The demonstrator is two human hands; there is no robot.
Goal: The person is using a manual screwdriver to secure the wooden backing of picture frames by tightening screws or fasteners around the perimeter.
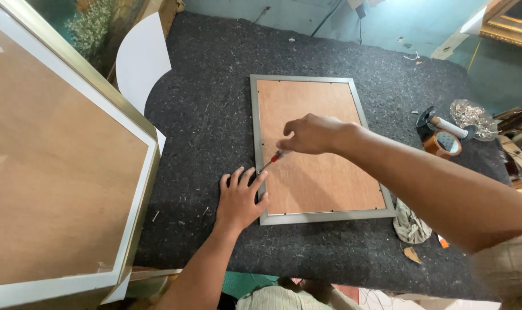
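A picture frame (307, 79) with a grey metal edge lies face down on the dark felt table (209, 103), its brown backing board (312, 172) facing up. My left hand (241, 198) lies flat with spread fingers on the frame's lower left corner. My right hand (309, 134) grips a small screwdriver (272, 161) with a red handle, its tip at the frame's left edge just above my left fingers.
A large framed board (54, 166) leans at the left. A white curved card (140, 57) stands behind it. At the right lie a roll of brown tape (443, 143), a black tool, a bag of small metal parts (472, 115) and a crumpled cloth (411, 225).
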